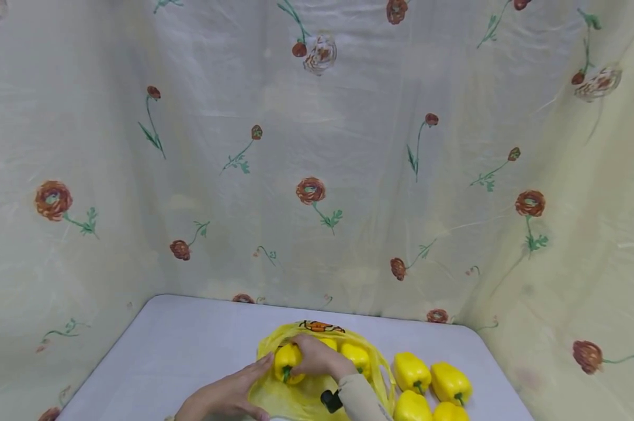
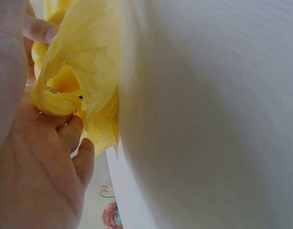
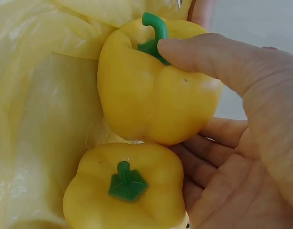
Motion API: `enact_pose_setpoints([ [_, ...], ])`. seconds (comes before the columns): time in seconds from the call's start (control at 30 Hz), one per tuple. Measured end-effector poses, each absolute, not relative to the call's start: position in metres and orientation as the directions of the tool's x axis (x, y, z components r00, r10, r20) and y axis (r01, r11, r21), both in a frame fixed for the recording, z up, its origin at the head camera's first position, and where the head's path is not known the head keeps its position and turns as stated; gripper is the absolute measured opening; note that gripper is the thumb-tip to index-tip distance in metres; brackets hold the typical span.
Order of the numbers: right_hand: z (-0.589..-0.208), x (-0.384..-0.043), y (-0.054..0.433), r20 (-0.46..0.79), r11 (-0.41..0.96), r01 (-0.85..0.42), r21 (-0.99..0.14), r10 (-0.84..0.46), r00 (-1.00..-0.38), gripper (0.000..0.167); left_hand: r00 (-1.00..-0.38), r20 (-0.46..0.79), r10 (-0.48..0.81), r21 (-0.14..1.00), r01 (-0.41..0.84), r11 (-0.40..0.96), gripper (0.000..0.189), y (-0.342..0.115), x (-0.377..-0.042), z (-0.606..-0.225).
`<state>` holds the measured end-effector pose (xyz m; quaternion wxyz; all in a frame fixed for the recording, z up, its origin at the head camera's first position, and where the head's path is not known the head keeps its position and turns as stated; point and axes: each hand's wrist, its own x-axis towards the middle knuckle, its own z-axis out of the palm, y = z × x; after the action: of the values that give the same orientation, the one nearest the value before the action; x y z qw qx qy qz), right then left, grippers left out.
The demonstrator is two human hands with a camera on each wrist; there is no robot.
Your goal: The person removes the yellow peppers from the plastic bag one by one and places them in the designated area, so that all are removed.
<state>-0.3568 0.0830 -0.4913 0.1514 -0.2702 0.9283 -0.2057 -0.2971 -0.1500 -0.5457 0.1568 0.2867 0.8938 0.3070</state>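
A yellow plastic bag point(image 1: 268, 394) lies on its side on the table, its mouth facing the person. My right hand point(image 1: 315, 355) reaches into it and grips a yellow bell pepper point(image 3: 153, 90), thumb beside the green stem and fingers beneath. Just below this one in the right wrist view is a second yellow bell pepper point(image 3: 125, 186), near the fingers. Another bell pepper point(image 1: 356, 358) shows at the right inside the bag. My left hand point(image 1: 227, 390) is at the bag's left edge, fingers extended and thumb spread; bag film point(image 2: 60, 101) lies against its fingers.
Several more yellow bell peppers point(image 1: 411, 369) stand close together on the white table point(image 1: 201, 333), right of the bag. A bag handle loop point(image 1: 389, 377) extends toward them. Flower-printed curtains point(image 1: 348, 146) enclose the table at the back and sides.
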Motion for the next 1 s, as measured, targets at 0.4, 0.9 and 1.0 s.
enact_pose_setpoints([
  [0.4, -0.494, -0.345, 0.081, -0.156, 0.731, -0.487, -0.478, -0.616, -0.772, 0.067, -0.794, -0.117, 0.596, 0.645, 0.396, 0.653, 0.105, -0.150, -0.295, -0.543],
  [0.9, -0.496, -0.325, 0.078, -0.141, 0.704, -0.467, -0.536, -0.620, -0.772, 0.069, -0.787, -0.106, 0.608, 0.658, 0.402, 0.636, 0.101, -0.152, -0.295, -0.545],
  [1.0, -0.499, -0.328, 0.081, -0.140, 0.683, -0.437, -0.586, -0.616, -0.776, 0.070, -0.788, -0.099, 0.608, 0.652, 0.410, 0.638, 0.102, -0.152, -0.295, -0.545],
])
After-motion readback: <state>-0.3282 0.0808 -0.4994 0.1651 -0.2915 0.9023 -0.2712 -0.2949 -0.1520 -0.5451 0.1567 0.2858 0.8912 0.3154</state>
